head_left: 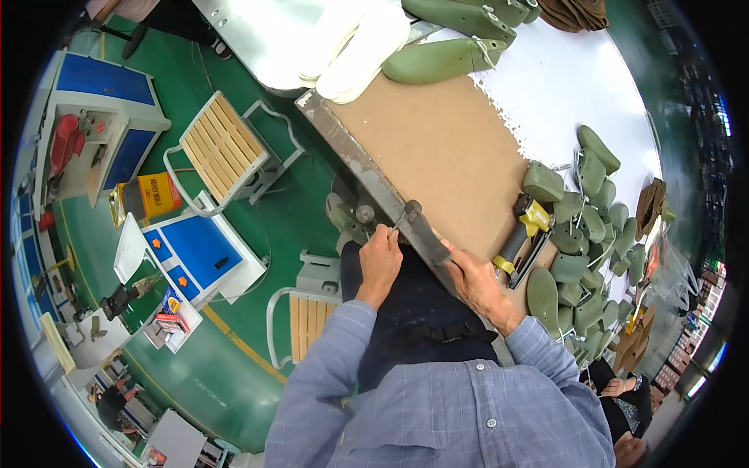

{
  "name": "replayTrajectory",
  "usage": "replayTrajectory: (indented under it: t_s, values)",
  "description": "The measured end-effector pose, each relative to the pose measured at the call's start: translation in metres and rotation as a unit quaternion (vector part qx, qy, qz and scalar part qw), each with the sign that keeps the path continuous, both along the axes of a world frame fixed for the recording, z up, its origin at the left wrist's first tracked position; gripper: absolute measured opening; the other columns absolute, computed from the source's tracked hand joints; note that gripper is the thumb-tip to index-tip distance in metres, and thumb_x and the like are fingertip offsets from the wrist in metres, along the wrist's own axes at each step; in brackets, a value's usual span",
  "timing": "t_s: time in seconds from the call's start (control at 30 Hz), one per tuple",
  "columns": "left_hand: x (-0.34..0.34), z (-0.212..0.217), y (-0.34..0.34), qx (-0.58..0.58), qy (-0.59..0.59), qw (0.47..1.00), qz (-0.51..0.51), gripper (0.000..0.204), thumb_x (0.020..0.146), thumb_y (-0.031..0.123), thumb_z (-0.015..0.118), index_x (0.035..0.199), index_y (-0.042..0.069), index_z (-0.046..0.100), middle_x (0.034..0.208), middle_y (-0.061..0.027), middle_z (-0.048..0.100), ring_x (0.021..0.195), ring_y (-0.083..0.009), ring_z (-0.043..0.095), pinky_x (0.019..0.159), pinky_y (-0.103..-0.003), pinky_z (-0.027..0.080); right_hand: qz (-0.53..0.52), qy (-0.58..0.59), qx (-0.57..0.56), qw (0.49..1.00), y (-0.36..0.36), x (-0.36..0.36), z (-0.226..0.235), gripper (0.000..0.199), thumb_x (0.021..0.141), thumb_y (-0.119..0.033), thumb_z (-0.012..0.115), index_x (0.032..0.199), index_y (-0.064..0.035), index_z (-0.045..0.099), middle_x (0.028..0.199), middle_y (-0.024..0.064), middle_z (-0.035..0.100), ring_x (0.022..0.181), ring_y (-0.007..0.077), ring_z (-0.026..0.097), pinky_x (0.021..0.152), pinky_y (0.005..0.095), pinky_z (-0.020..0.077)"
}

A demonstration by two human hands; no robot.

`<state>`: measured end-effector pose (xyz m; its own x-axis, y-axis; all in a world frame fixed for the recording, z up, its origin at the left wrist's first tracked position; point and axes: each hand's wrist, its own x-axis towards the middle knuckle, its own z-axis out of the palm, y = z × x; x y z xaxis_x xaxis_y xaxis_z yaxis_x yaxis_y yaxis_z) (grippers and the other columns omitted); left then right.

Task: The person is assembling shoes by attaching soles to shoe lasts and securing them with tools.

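Observation:
My right hand (480, 285) is closed round the lower end of a dark, bar-shaped tool (424, 234). The tool lies along the worn metal edge (355, 152) of the work table, its rounded end pointing away from me. My left hand (381, 264) is closed in a pinch just left of that rounded end. A thin piece seems to stick out of its fingertips toward the tool, too small to name. To the right of my right hand, a yellow and black air stapler (524, 234) lies on the brown board (445, 148).
Green shoe lasts (589, 226) are heaped on the table's right side; more lasts (445, 61) and white sole-shaped pieces (363, 54) lie at the far end. Slatted stools (222, 132) and a blue-topped cabinet (199, 257) stand on the left. Another person's hand (619, 387) shows lower right.

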<state>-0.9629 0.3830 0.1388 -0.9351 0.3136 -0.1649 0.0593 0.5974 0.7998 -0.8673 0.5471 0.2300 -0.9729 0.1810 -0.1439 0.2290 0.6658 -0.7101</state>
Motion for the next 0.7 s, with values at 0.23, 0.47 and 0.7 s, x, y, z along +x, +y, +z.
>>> replayTrajectory:
  t_s: [0.23, 0.47, 0.7]
  values:
    - [-0.001, 0.008, 0.004, 0.002, 0.031, 1.000, -0.003, 0.017, 0.090, 0.011, 0.061, 0.082, 0.003, 0.048, 0.075, -0.0186, 0.062, 0.070, -0.0416, 0.061, 0.058, -0.048, 0.048, 0.068, -0.052, 0.055, 0.995, -0.003, 0.000, -0.011, 0.045, 0.091, -0.014, 0.061, 0.134, -0.0243, 0.050, 0.073, 0.0149, 0.057, 0.059, 0.0388, 0.056, 0.052, 0.0466, 0.0463]
    - [-0.001, -0.008, -0.004, 0.051, -0.104, 0.992, 0.039, 0.019, 0.090, 0.012, 0.063, 0.081, 0.000, 0.051, 0.064, -0.0201, 0.061, 0.062, -0.0389, 0.062, 0.057, -0.043, 0.048, 0.027, 0.068, -0.026, 0.997, 0.000, -0.005, 0.002, 0.049, 0.091, -0.013, 0.062, 0.135, -0.0297, 0.049, 0.073, 0.0151, 0.057, 0.058, 0.0379, 0.056, 0.051, 0.0479, 0.0453]
    - [-0.008, 0.002, 0.002, 0.053, -0.269, 0.960, 0.053, 0.022, 0.090, 0.019, 0.062, 0.079, -0.001, 0.059, 0.064, -0.0089, 0.065, 0.062, -0.0153, 0.062, 0.061, -0.031, 0.048, 0.028, -0.041, 0.032, 0.998, -0.002, 0.024, -0.037, 0.050, 0.087, -0.011, 0.067, 0.131, -0.0292, 0.053, 0.073, 0.0141, 0.058, 0.062, 0.0372, 0.059, 0.053, 0.0455, 0.0467]
